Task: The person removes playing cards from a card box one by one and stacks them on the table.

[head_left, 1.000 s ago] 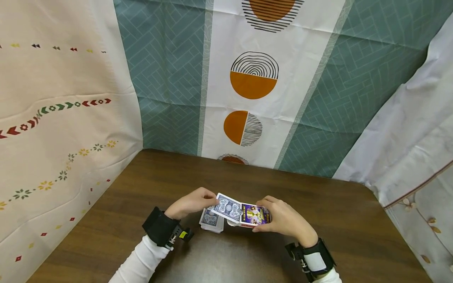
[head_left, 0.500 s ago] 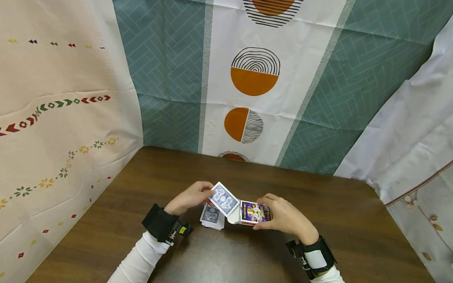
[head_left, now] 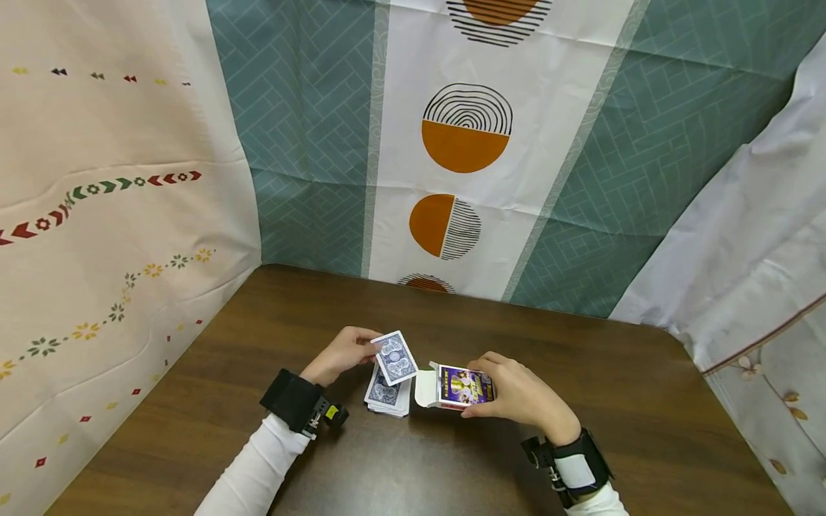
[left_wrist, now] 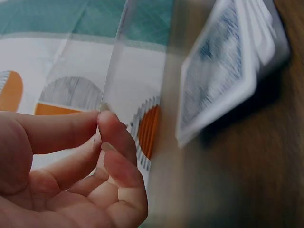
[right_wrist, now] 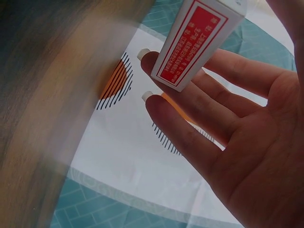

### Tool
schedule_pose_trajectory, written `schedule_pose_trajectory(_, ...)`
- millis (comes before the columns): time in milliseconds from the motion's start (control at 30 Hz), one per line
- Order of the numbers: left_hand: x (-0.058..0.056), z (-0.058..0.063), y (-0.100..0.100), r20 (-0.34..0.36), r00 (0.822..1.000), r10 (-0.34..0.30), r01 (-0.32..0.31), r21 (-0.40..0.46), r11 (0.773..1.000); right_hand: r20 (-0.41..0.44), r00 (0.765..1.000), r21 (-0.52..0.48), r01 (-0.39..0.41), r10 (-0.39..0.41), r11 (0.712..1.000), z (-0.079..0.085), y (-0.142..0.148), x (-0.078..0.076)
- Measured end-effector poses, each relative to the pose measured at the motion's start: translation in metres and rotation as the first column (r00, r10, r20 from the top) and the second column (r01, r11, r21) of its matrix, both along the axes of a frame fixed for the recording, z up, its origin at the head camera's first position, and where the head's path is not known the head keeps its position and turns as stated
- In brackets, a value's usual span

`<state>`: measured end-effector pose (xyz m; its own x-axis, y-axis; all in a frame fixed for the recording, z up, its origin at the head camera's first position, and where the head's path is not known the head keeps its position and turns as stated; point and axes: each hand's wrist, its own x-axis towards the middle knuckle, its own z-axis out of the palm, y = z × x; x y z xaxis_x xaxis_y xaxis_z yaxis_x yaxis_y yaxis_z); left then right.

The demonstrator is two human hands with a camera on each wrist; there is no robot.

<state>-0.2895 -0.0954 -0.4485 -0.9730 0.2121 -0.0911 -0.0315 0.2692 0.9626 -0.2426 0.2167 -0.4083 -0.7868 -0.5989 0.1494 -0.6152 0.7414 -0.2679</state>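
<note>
Card box: a small carton with a purple front turned up and its opening facing left; it is the landmark for the places below.
Writing on the front: yellow lettering round a gold cup-like picture, too small to read.
Writing on a narrow face: the right wrist view shows a red panel with rows of small white characters, Chinese by their look, too blurred to read surely.
Flap: white, folded out at the box's left end.
Lifted card: a playing card up and to the left of the box, tilted, blue patterned back and white border showing.
Card pile: a loosely squared stack just left of the box's flap, blue back uppermost; the lifted card overlaps it in the head view, with a gap between them in the left wrist view.
Left hand: beyond the pile from the box, its grip pinching the lifted card by a corner between thumb and fingers.
Right hand: at the box's right end, its grip holding the box between thumb on the near side and fingers on the far side.
Wrists: black straps with small cameras, white sleeves below.
Desk: brown wood grain around and beneath the box.
Backdrop: beyond the box, a teal and white cloth with orange circles.
</note>
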Motion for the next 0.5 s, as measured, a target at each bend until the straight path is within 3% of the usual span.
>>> schedule_pose_trajectory(300,-0.005,-0.013,-0.004,0.031,0.996,0.089,-0.085,-0.109,0.99,0.002,1.0,0.006,0.001,-0.001,1.0,-0.002,0.0,-0.001)
schedule_pose_trajectory(500,-0.006,-0.019,-0.006,0.017,0.992,0.123,-0.118,-0.189,0.975,0.014,1.0,0.01,0.003,-0.004,1.0,-0.003,-0.001,-0.001)
